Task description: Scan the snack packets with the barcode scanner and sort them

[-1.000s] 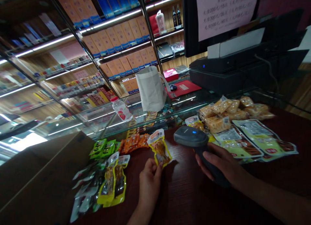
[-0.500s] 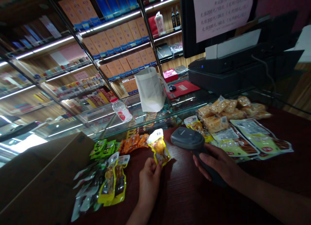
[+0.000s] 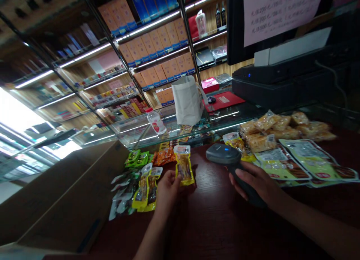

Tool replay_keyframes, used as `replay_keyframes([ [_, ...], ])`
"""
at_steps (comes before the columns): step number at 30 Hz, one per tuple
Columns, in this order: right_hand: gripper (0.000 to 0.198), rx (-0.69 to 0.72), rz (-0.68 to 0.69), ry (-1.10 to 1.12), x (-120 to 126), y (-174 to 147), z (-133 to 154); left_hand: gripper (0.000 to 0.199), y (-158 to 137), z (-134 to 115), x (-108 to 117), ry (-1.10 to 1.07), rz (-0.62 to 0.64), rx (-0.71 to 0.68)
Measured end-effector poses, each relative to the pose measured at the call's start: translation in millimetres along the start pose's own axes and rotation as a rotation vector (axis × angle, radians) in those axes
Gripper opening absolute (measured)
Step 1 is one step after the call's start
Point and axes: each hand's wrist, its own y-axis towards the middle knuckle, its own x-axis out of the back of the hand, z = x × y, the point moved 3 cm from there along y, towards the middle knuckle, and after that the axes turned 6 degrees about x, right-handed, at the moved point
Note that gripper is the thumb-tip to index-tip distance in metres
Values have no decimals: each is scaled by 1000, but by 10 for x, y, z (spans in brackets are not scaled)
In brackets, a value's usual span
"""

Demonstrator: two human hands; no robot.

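My left hand (image 3: 168,189) pinches the lower left edge of a yellow-edged snack packet (image 3: 184,165), held up over the dark red table (image 3: 208,222). My right hand (image 3: 257,183) is wrapped round the handle of a grey barcode scanner (image 3: 225,155), whose head points left toward that packet. A blue light shows on top of the scanner. Left of my left hand lie two similar yellow packets (image 3: 146,189), beside dark green-and-white packets (image 3: 123,194). Orange packets (image 3: 164,156) and green packets (image 3: 137,159) lie behind them.
An open cardboard box (image 3: 70,192) stands at the left. Wrapped bread pieces (image 3: 284,127) and large flat packets (image 3: 317,160) lie at the right. On the glass counter are a bottle (image 3: 156,122), a white bag (image 3: 188,102) and a red folder (image 3: 225,101), with a monitor (image 3: 236,27) behind.
The view has swung left. My left hand has shifted the packet left, away from the scanner, and the bright scan light on it is gone. The blue light on the scanner has come on.
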Motion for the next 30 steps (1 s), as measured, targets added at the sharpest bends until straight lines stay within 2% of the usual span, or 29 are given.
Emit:
replay_keyframes([
  [4, 35, 39, 9, -17, -18, 7, 41, 37, 47, 109, 402, -138, -20, 169],
  [7, 35, 43, 8, -21, -20, 24, 51, 33, 56, 249, 588, -146, -40, 280],
  [11, 34, 26, -6, 15, -9, 36, 35, 22, 55, 358, 645, -71, -75, 379],
  [15, 33, 40, -17, 51, -11, 44, 38, 17, 65, 341, 629, 94, -144, 414],
  [19, 31, 77, -58, 125, 6, 68, 74, 14, 1, 178, 688, 548, -272, 335],
  [22, 29, 112, -81, 147, 51, 100, 157, 25, -122, -39, 746, 887, -343, 276],
  [25, 28, 187, -130, 168, 141, 137, 310, 35, -209, -289, 711, 990, -400, 154],
  [27, 28, 250, -174, 182, 220, 161, 426, 34, -198, -427, 537, 893, -322, 1],
  [30, 29, 324, -236, 204, 340, 190, 565, 29, -111, -539, -1, 609, 21, -223],
])
